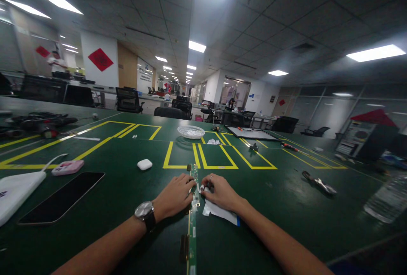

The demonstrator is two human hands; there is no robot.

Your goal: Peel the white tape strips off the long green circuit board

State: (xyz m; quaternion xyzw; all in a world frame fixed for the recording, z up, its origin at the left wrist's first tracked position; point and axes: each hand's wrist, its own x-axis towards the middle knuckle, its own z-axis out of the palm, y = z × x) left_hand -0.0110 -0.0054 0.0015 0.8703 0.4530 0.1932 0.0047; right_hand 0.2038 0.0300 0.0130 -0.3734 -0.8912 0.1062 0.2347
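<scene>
A long, narrow green circuit board [192, 241] lies lengthwise on the green table in front of me. My left hand [176, 195], with a watch on its wrist, is curled over the board's left edge, its fingertips gripping it near the far end. From the right, my right hand [221, 193] pinches the end of a white flat ribbon cable [222, 213] close to the board's right edge. The cable's blue-tipped end sticks out beneath that hand. Whether the pinched end touches the board's connector is hidden by my fingers.
To the left are a phone [63, 198], a white earbud case [144, 164], a pink case [68, 167] and a white device [19, 194]. A white basket [191, 132] stands ahead. On the right are a metal tool [319, 182], a screwdriver [289, 147] and a clear bottle [388, 198].
</scene>
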